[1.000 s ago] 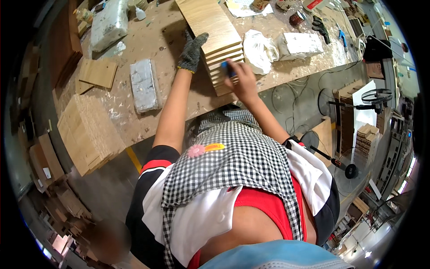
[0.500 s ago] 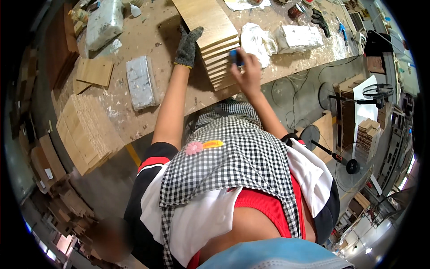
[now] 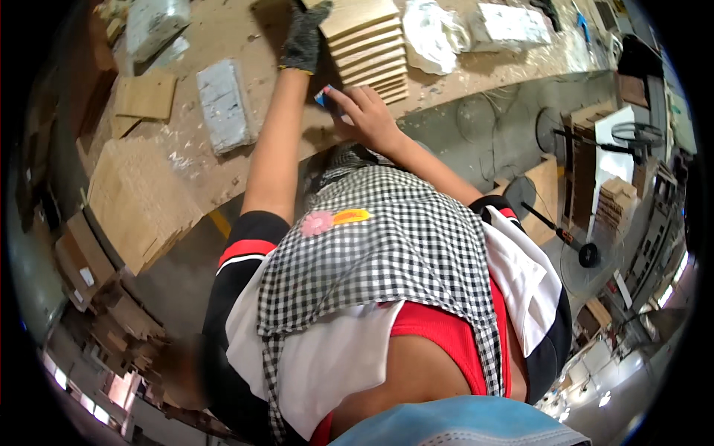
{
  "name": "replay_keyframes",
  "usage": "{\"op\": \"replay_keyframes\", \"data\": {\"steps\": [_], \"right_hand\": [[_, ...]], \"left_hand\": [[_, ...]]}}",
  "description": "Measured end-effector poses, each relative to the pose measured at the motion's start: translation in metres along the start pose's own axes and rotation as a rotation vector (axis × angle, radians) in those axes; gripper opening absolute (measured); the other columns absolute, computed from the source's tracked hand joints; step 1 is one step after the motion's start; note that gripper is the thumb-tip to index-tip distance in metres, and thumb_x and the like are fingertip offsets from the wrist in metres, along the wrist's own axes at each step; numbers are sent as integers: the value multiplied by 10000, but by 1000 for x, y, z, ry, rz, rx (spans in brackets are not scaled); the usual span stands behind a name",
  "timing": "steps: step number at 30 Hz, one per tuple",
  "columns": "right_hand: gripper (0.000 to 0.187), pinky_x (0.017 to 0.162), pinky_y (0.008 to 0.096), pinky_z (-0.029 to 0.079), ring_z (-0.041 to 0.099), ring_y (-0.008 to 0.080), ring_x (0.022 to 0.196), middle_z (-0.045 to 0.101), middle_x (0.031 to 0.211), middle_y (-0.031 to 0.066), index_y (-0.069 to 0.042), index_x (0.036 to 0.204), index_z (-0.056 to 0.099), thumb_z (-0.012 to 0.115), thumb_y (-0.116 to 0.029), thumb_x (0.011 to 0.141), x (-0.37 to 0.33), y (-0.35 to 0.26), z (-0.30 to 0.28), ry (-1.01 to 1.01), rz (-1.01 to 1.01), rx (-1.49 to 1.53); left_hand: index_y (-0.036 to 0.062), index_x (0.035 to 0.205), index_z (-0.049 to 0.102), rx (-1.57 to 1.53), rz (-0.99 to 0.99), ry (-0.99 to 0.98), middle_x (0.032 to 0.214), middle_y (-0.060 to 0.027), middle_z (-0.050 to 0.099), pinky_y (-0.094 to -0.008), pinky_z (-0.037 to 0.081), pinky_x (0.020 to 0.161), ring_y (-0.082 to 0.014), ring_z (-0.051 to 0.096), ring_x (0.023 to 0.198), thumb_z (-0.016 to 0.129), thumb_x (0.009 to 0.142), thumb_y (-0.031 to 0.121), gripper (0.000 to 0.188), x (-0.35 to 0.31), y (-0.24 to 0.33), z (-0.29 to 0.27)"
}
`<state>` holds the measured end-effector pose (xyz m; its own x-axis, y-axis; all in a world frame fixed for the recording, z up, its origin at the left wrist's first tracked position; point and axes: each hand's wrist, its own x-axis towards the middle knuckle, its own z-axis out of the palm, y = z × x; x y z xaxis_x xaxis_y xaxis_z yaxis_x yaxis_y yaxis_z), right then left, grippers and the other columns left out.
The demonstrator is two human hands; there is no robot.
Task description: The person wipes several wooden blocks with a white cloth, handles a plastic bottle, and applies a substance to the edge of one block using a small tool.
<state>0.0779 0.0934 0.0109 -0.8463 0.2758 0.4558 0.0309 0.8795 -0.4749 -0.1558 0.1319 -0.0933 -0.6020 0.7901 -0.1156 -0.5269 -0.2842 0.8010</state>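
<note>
Wooden boards (image 3: 368, 52) could slide if the left hand (image 3: 301, 43) slips, its grip unclear; the right hand (image 3: 370, 119) pinches a blue piece (image 3: 322, 95).

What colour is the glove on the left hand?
The glove is dark grey with a yellow cuff edge; head view shows it best.

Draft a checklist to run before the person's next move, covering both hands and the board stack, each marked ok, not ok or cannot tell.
1. Left hand at the left side of the board stack: ok.
2. Small blue thing held in the right hand: ok.
3. Both hands gloved: not ok, the right is bare.
4. Whole stack in view: not ok, the upper picture edge cuts it off.
5. White cloth clear of the stack: cannot tell.
</note>
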Motion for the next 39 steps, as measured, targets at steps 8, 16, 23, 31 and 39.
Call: {"op": "replay_keyframes", "data": {"steps": [8, 16, 23, 31, 39], "right_hand": [[511, 796, 391, 483, 573, 283, 879, 564, 964, 135, -20, 1250, 545, 726, -97, 778, -24, 72, -65, 391, 596, -50], [582, 800, 397, 483, 563, 322, 894, 561, 1011, 152, -61, 1308, 523, 743, -100, 771, -29, 42, -23, 235, 409, -14], [702, 805, 393, 467, 537, 301, 897, 533, 1001, 129, -68, 1392, 476, 724, -169, 743, -16, 7, 5, -70, -51, 73], [575, 815, 397, 480, 559, 331, 946, 566, 1058, 155, -38, 1311, 538, 733, -74, 772, -50, 60, -48, 219, 397, -75], [652, 829, 411, 484, 575, 320, 925, 596, 1052, 141, -71, 1325, 536, 759, -116, 715, -44, 42, -21, 63, 149, -82]], "left_hand": [[44, 1347, 479, 55, 112, -17, 1205, -88, 598, -360, 457, 989, -218, 565, 1118, 669, 853, 120, 535, -13, 32, 46], [70, 1398, 417, 93, 134, -25, 1249, -94, 566, -377, 476, 972, -235, 560, 1133, 660, 847, 108, 604, -15, 35, 48], [78, 1401, 412, 125, 82, -29, 1243, -98, 573, -378, 484, 976, -244, 576, 1123, 655, 859, 126, 596, -8, 30, 37], [84, 1400, 408, 87, 49, 49, 1241, -95, 575, -376, 493, 968, -247, 573, 1132, 664, 855, 138, 605, -8, 22, 38], [63, 1386, 413, 93, 96, -33, 1227, -117, 579, -379, 500, 962, -252, 583, 1115, 665, 853, 149, 595, -10, 31, 49]]}}
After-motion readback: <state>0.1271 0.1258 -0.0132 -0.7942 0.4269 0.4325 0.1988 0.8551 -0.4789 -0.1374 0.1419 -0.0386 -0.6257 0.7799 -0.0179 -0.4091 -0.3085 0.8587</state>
